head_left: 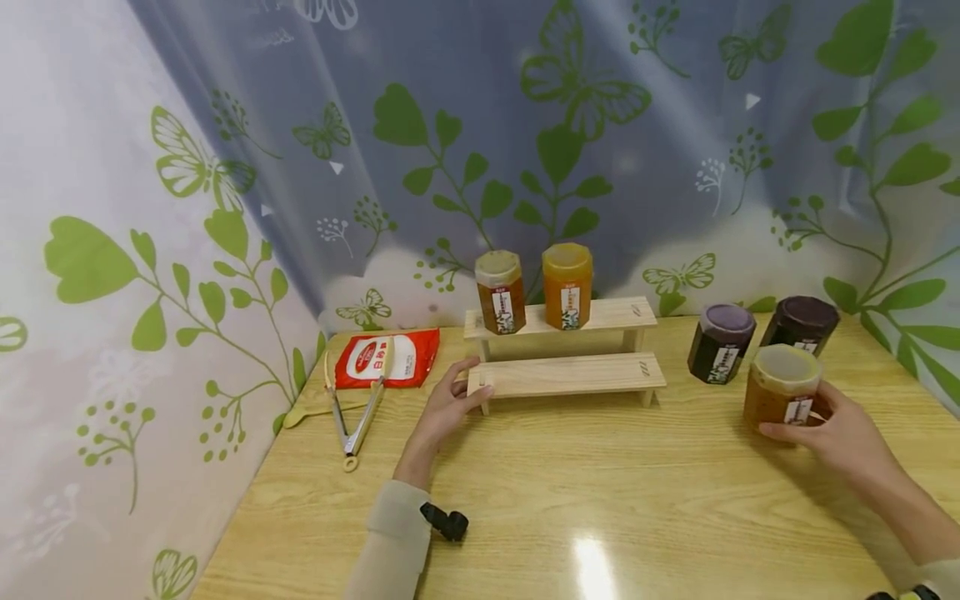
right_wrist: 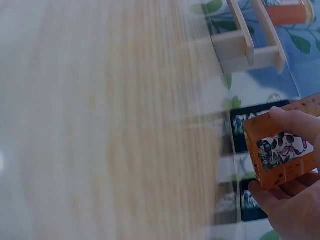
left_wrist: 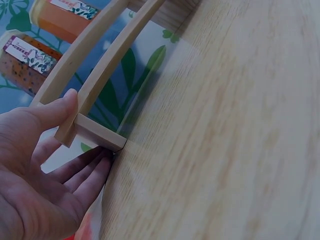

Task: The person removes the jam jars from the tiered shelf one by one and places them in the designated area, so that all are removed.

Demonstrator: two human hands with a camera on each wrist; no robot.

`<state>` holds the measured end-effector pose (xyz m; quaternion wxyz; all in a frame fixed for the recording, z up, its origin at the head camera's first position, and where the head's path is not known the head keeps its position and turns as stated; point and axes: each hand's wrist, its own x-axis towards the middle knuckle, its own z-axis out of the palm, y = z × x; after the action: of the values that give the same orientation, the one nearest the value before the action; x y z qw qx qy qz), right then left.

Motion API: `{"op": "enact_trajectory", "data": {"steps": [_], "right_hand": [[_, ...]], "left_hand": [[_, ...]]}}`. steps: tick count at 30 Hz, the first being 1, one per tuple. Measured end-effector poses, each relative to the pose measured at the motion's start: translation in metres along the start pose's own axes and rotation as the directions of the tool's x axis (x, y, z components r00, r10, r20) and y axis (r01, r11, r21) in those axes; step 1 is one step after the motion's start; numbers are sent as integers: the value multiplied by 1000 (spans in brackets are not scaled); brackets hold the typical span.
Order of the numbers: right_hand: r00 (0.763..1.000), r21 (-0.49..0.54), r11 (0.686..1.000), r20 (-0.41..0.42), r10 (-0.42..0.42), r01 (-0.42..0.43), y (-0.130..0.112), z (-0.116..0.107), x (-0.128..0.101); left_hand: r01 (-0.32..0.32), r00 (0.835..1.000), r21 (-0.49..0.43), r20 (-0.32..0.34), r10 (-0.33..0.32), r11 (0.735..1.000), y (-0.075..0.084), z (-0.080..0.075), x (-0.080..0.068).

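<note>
Left hand (head_left: 448, 406) at the left end of the wooden rack (head_left: 570, 375), thumb on its lower step, fingers (left_wrist: 82, 175) straight beside the leg. Right hand (head_left: 840, 433), well right of the rack, fingers curled round an amber jar (head_left: 782, 390). Both forearms extended forward.

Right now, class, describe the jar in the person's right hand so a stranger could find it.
Start at the wooden step shelf and look right to three jars on the table. The amber jar is nearest, in the right hand; its two neighbours are dark.
</note>
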<state>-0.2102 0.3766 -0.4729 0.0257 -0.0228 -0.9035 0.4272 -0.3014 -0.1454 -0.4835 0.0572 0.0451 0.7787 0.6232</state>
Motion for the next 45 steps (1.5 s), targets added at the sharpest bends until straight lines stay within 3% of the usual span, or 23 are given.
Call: {"op": "enact_trajectory", "data": {"steps": [14,24,31,39,45], "right_hand": [[994,-42,995,-67,84,-87,26,-22,0],[988,20,992,-92,124,-123,47,-32,5],[988,83,989,-88,126,-119,54,-36,8],[987,25,992,-103,125,-123,58,-39,4],[987,43,989,-70,141,-139,61,-39,3]], "left_hand": [[10,1000,-14,-1,-10,1000,-4,-3,-1],[6,1000,-8,3,-6,1000,-3,-1,0],[6,1000,3,-1,-6,1000,-1,0,0],[14,1000,-4,3,-14,1000,-1,1,-1],[7,1000,-15,-5,-7,1000,-3,0,1]]}}
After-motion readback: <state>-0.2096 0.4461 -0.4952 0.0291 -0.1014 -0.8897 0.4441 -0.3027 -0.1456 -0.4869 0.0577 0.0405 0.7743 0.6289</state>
